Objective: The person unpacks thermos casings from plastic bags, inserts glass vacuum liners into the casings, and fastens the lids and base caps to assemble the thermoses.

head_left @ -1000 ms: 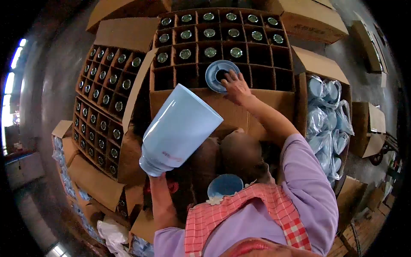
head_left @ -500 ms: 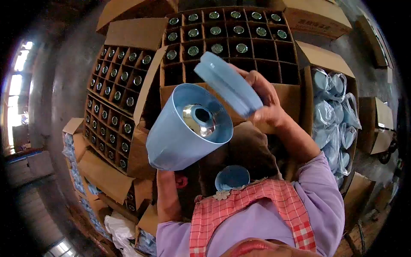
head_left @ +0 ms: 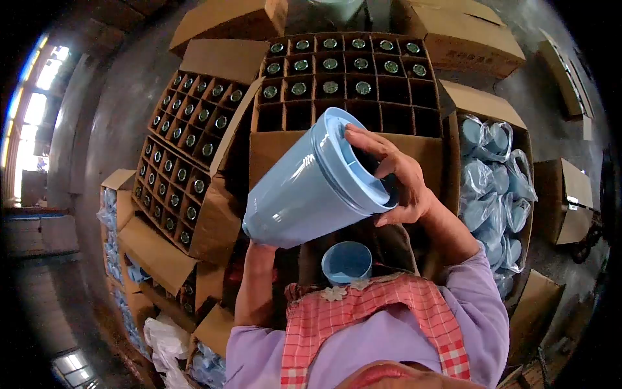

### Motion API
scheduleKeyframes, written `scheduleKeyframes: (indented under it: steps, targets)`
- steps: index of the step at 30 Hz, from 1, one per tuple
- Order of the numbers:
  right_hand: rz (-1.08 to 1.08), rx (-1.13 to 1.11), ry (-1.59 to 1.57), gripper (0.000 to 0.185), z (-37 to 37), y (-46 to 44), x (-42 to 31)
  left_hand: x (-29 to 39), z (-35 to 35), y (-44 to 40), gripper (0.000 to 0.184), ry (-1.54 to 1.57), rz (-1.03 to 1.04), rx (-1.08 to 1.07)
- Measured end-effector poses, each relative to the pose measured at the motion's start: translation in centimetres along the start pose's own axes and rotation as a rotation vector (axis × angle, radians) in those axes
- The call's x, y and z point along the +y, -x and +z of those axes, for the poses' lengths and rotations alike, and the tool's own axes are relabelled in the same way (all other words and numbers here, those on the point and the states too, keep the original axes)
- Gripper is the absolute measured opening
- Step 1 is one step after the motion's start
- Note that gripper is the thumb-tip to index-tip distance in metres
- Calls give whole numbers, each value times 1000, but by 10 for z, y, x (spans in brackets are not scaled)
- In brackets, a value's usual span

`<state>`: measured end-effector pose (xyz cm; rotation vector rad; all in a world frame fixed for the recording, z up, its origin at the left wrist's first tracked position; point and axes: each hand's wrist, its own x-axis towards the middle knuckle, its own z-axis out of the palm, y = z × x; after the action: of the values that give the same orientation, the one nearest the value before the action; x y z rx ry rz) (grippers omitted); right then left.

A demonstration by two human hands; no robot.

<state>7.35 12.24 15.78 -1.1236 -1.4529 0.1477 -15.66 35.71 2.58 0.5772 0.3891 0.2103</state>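
A large light-blue container (head_left: 295, 194) lies tilted in front of me, its wide end up to the right. Under its narrow end is my left hand (head_left: 264, 247), mostly hidden behind it, supporting it. Across the wide end sits a round blue ring-shaped part (head_left: 350, 165), against the rim. My right hand (head_left: 405, 175) grips that part, fingers over its edge and thumb below. Near the apron lies a blue cup (head_left: 347, 262), open side up.
Behind stands a divided carton (head_left: 346, 139) with silvery-topped items in many cells. Another divided carton (head_left: 214, 220) is at the left. At the right, a carton (head_left: 483, 97) holds bagged blue parts. White plastic (head_left: 167, 343) lies lower left.
My right hand lifted the ring part from the divided carton and brought it onto the container's wide end. The container turned so its opening faced up to the right, then became covered.
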Motion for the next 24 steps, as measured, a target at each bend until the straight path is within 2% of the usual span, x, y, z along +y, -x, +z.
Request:
scheduleKeyframes:
  steps: [2, 6, 8, 9, 11, 12, 13, 14, 16, 17, 20, 21, 22, 23, 24]
  targets:
    - [10, 23, 25, 48, -3, 7, -7, -4, 8, 0, 48, 30, -21, -16]
    - [299, 197, -65, 48, -5, 14, -29, -2, 43, 4, 48, 104, -35, 62]
    - [447, 267, -104, 49, -5, 24, -28, 0, 28, 3, 45, -463, 286, 56]
    - [576, 441, -211, 49, 4, 26, -28, -1, 21, 1, 43, -744, 448, 48]
    - [858, 435, -232, 47, -6, 27, -21, 19, 69, 16, 37, -1149, 792, -12]
    - [998, 431, -245, 47, -14, 25, -16, 26, 90, 20, 34, -1350, 931, -91]
    - [1034, 474, -244, 44, -15, 21, -10, 32, 111, 23, 31, -1545, 1105, -153]
    - [1058, 412, -402, 45, -23, 22, 0, 39, 132, 27, 29, -1700, 1298, -201]
    - [1166, 455, -486, 50, -29, 12, -7, 43, 142, 30, 24, -1919, 1571, -456]
    - [1233, 527, -411, 60, -32, 6, -24, 45, 132, 27, 25, -1826, 1482, -388]
    - [615, 450, -401, 67, -28, 54, -12, 47, 102, 18, 30, -1256, 961, 25]
    - [583, 346, -213, 73, -23, 61, -14, 47, 89, 11, 32, -472, 535, -14]
    - [567, 421, -290, 71, -7, 76, -9, 45, 95, 11, 29, -973, 672, 163]
    - [494, 463, -152, 67, 2, 74, -11, 42, 79, 4, 28, -1228, 728, 178]
    - [425, 507, -14, 62, 9, 72, -12, 38, 67, 2, 28, -1315, 766, 156]
